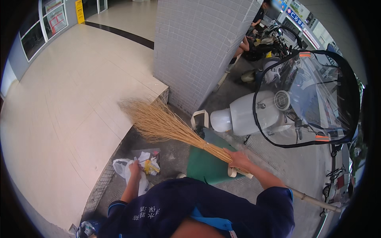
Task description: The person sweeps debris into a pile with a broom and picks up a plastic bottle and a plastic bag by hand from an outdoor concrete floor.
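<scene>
My right hand (239,160) is closed around the bound stem of a twig broom (166,125), whose bristles fan out over the edge of the tiled floor at the upper left. A bamboo pole (315,199) extends beyond my right forearm to the lower right. A white plastic bag (123,166) is gripped in my left hand (135,166). Just beside that hand, a clear bag or container (151,162) holds white and yellow litter; which of the two it is, I cannot tell. Below the broom lies a green sheet or bag (205,163) with cream straps (232,171).
A grey tiled pillar (193,53) stands ahead. Right of it is a parked white scooter (253,113) with a clear rain shield (315,98). Farther back are more motorbikes and people (259,15). The raised tiled floor (74,98) ends in a step at my left.
</scene>
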The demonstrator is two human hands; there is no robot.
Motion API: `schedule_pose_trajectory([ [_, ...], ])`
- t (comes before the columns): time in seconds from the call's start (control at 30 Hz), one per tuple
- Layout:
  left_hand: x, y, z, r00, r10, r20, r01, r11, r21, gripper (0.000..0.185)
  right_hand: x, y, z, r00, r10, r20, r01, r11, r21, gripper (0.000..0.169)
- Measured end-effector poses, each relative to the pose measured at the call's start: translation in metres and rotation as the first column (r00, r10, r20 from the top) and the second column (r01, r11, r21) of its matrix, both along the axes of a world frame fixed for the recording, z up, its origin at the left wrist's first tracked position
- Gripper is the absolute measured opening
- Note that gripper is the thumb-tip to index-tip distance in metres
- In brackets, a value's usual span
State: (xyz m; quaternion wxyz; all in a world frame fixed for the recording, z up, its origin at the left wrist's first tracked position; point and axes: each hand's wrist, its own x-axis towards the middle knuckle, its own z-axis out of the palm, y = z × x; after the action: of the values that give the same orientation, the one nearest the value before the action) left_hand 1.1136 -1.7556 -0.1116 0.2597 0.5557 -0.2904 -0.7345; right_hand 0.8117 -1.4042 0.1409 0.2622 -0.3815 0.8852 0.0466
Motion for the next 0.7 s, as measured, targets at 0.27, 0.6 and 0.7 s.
schedule_pose_trajectory([
  [0.27,0.031,-0.007,-0.015,0.998,-0.042,0.042,0.046,0.995,-0.088,0.013,-0.012,0.001,-0.028,0.973,-0.099,0.210,0.149,0.959,-0.240,0.086],
  [0.6,0.053,0.000,0.006,0.983,-0.119,0.141,0.131,0.988,-0.077,0.013,-0.100,-0.099,-0.145,0.500,-0.254,0.828,0.649,0.742,-0.164,0.046],
  [0.7,0.063,0.009,0.018,0.990,-0.072,0.123,0.082,0.993,-0.081,0.013,-0.101,-0.115,-0.143,0.302,-0.357,0.884,0.629,0.772,0.097,0.035],
])
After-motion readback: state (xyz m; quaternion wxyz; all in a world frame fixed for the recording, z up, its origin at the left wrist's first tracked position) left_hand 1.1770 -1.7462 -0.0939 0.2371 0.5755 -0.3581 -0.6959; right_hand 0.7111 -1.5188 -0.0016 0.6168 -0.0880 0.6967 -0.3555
